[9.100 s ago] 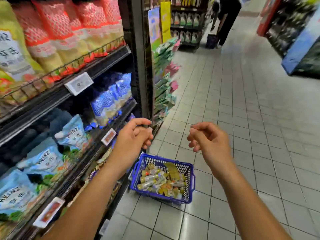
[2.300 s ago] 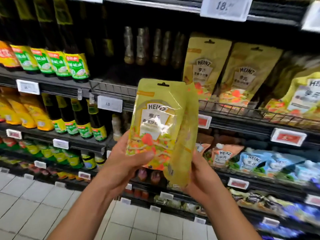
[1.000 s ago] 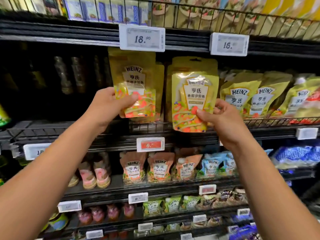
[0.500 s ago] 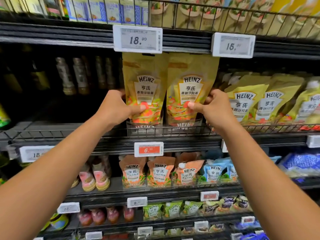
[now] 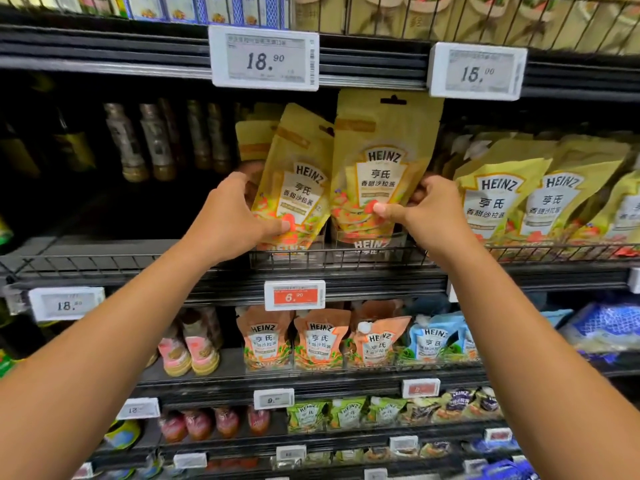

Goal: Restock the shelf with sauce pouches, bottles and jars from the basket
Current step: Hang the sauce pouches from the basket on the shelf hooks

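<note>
Two yellow Heinz sauce pouches stand side by side on the middle shelf [image 5: 138, 263] behind its wire rail. My left hand [image 5: 235, 216] grips the left pouch [image 5: 298, 174], which leans to the right, thumb on its lower front. My right hand [image 5: 429, 213] grips the right pouch [image 5: 384, 161], which stands upright, thumb pressed on its lower front. More pouches of the same kind lie behind and under them. The basket is out of view.
Further yellow Heinz pouches [image 5: 512, 195] fill the shelf to the right. Dark bottles [image 5: 145, 143] stand at the back left. Price tags 18.90 [image 5: 265, 58] and 15.00 [image 5: 476, 72] hang above. Orange and blue pouches [image 5: 320, 337] sit one shelf down.
Both hands have carried the two pouches from the air in front of the shelf in behind the wire rail. The left pouch has tilted to the right since half a second ago.
</note>
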`<state>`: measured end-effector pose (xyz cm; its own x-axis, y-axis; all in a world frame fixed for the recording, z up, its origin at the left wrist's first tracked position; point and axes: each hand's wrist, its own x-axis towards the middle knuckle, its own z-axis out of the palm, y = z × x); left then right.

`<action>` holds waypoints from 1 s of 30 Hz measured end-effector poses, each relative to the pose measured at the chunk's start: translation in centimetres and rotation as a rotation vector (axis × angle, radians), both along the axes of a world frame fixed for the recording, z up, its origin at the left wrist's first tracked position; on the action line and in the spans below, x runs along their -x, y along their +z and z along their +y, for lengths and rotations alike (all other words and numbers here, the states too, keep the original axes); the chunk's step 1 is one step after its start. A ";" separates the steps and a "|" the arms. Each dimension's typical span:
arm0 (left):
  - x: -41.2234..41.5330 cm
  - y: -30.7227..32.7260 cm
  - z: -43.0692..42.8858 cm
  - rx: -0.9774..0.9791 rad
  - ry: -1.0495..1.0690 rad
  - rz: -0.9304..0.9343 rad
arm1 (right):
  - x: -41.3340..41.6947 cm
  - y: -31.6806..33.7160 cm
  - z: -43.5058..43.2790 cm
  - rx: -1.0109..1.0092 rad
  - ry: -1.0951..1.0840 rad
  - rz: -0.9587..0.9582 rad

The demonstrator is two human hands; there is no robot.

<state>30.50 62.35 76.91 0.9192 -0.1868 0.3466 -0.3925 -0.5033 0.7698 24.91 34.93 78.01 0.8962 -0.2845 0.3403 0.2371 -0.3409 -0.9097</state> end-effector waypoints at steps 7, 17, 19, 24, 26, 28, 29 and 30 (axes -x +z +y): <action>0.4 0.2 -0.4 -0.069 0.143 -0.148 | 0.0 -0.3 -0.9 -0.061 0.032 0.052; -0.2 -1.0 1.1 -0.041 0.205 -0.009 | 0.6 -0.9 -0.7 0.041 -0.034 -0.018; -0.2 -1.1 1.3 -0.028 0.183 0.018 | 0.6 -0.9 -0.5 0.064 -0.068 -0.027; 0.1 -1.0 1.2 -0.006 0.172 0.008 | 0.6 -0.2 -0.2 0.172 -0.087 0.090; 0.2 -1.0 1.0 0.018 0.182 -0.009 | 0.8 0.3 0.0 0.158 -0.112 0.048; 0.5 -1.0 0.8 0.050 0.197 -0.033 | 0.9 0.6 0.2 0.133 -0.146 -0.016; 0.6 -0.9 0.7 0.064 0.198 -0.042 | 1.0 0.7 0.2 0.132 -0.155 -0.025; 0.7 -0.9 0.7 0.075 0.196 -0.048 | 1.0 0.7 0.3 0.142 -0.160 -0.017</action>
